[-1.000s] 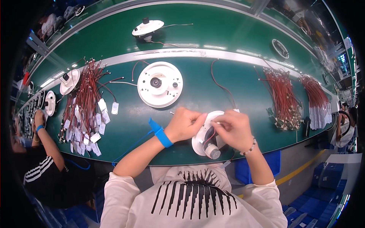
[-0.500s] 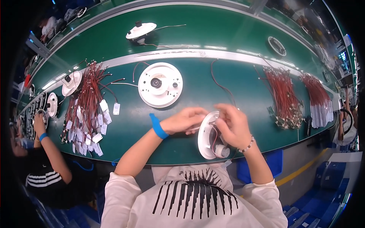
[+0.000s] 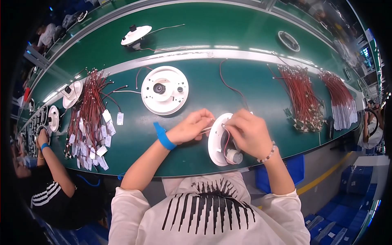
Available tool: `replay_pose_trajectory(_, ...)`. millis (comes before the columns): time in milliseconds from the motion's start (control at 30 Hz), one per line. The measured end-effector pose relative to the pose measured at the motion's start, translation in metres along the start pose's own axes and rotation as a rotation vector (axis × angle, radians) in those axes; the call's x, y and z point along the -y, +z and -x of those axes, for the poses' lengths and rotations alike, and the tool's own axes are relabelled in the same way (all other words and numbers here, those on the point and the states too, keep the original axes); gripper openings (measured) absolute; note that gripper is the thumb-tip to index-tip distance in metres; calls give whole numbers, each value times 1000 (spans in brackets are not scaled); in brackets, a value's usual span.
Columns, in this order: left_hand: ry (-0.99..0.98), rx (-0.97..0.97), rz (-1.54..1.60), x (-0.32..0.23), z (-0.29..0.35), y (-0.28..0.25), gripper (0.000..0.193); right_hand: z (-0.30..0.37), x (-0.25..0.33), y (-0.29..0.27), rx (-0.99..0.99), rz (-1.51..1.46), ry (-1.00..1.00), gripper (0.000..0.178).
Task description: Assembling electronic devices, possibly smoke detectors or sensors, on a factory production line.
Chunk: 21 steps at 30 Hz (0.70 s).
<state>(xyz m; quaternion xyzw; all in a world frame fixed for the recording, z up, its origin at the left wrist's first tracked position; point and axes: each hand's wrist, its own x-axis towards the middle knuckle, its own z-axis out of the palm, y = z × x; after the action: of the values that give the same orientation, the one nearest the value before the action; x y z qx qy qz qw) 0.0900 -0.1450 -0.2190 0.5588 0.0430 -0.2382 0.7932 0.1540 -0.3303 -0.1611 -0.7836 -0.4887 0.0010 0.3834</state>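
Observation:
Near the table's front edge, a white round camera housing (image 3: 214,143) stands tilted on its edge between my hands. A red wire (image 3: 227,141) and a pale round part (image 3: 234,157) show on its inner side. My left hand (image 3: 193,127) is closed at the disc's left side, with a thin pale cable (image 3: 206,130) between its fingers and the disc. My right hand (image 3: 250,134) pinches the red wire's upper end at the disc's top rim. Farther back, a second white housing (image 3: 165,105) with a black lens lies flat.
Bundled red wires with white tags (image 3: 90,122) lie left; more red wire bundles (image 3: 302,96) lie right. A single red wire (image 3: 228,85) lies behind my hands. Beyond the pale rail rest another housing (image 3: 139,34) and a ring (image 3: 288,41). A co-worker's hand (image 3: 42,137) works far left.
My right fingers have drawn together into a pinch at the disc's upper rim. Both hands remain at the housing; the whole view has shifted slightly.

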Motion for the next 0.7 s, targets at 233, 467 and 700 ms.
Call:
replay_pose_trajectory(233,127,-232,56,5,0,15,13,-5,8,0,57,112,2,7)
replay_pose_trajectory(467,226,-114,-11,3,2,6,9,-7,17,6,6,239,3,14)
replay_pose_trajectory(700,257,-141,20,2,0,5,16,2,3,10,-57,251,-173,12)
